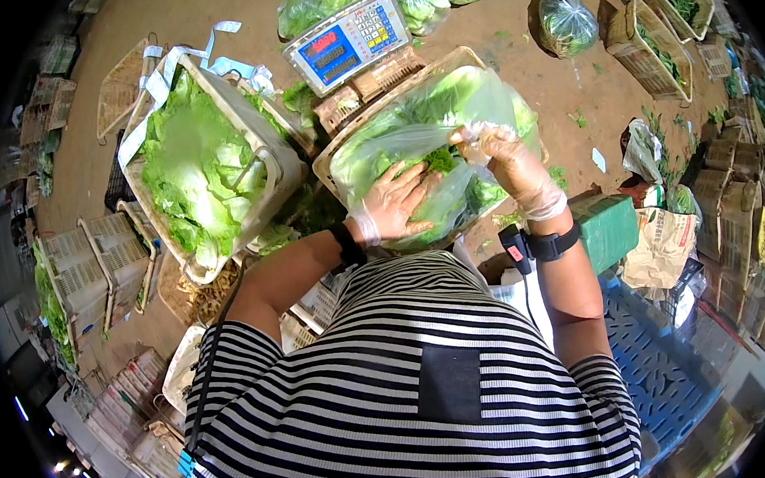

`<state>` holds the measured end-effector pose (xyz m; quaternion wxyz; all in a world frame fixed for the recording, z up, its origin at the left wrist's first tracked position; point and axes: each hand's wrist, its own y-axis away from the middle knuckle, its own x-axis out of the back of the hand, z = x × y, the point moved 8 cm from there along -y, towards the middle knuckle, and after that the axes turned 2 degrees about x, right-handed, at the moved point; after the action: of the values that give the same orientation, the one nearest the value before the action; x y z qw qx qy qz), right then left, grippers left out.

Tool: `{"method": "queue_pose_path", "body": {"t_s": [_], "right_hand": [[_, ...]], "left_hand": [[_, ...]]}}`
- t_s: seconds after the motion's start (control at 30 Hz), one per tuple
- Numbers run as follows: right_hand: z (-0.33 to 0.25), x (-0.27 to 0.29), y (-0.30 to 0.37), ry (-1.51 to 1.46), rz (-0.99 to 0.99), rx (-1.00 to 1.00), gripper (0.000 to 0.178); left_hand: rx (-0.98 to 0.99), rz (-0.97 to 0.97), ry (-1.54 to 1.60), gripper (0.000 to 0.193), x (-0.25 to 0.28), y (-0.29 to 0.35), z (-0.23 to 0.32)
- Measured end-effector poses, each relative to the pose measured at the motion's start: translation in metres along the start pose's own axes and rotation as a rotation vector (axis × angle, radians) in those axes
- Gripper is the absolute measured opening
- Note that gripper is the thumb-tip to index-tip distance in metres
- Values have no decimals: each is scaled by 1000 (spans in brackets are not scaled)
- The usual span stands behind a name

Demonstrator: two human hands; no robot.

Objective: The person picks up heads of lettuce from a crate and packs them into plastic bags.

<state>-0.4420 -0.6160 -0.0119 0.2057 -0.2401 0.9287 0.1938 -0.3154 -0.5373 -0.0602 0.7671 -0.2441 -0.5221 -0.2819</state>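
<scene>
A clear plastic bag [407,141] with green lettuce [461,85] in it lies in a cream plastic crate [333,174] before me. My left hand [395,201], in a thin clear glove, rests on the near left part of the bag with its fingers stretched out. At the bag's right side, my right hand [507,154] is closed on the gathered plastic and holds it up; it wears a clear glove too. Past the crate stands a digital scale display [349,44] with a keypad and lit figures. Another crate [277,162] at the left is heaped with loose lettuce [198,163].
Filled bags of lettuce [416,0] lie beyond the scale. One more tied bag [567,24] sits on the floor at the far right, near crates of greens [651,52]. A green box [608,228], a brown paper sack [659,248] and a blue plastic pallet [652,354] are at my right.
</scene>
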Motion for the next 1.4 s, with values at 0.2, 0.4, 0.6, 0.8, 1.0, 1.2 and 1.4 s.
{"method": "queue_pose_path", "body": {"t_s": [0.2, 0.4, 0.6, 0.8, 1.0, 1.2, 1.4], "right_hand": [[15, 0, -22, 125, 15, -89, 26], [22, 9, -29, 181, 128, -133, 24], [67, 45, -27, -436, 48, -109, 49], [21, 17, 1, -382, -164, -18, 59], [-35, -46, 2, 1008, -274, 127, 52], [-48, -71, 2, 1380, -361, 102, 40], [-28, -32, 1, 700, -125, -71, 24]], "left_hand": [[-36, -25, 31, 76, -32, 0, -10], [59, 3, -46, 65, -61, -34, -10], [114, -165, -13, 61, -79, -42, -18], [21, 51, -7, 64, -50, -31, -10], [103, 409, 392, 54, 41, -47, 20], [325, 326, 1958, 35, 34, -62, 15], [466, 457, 663, 22, 90, -24, 5]]}}
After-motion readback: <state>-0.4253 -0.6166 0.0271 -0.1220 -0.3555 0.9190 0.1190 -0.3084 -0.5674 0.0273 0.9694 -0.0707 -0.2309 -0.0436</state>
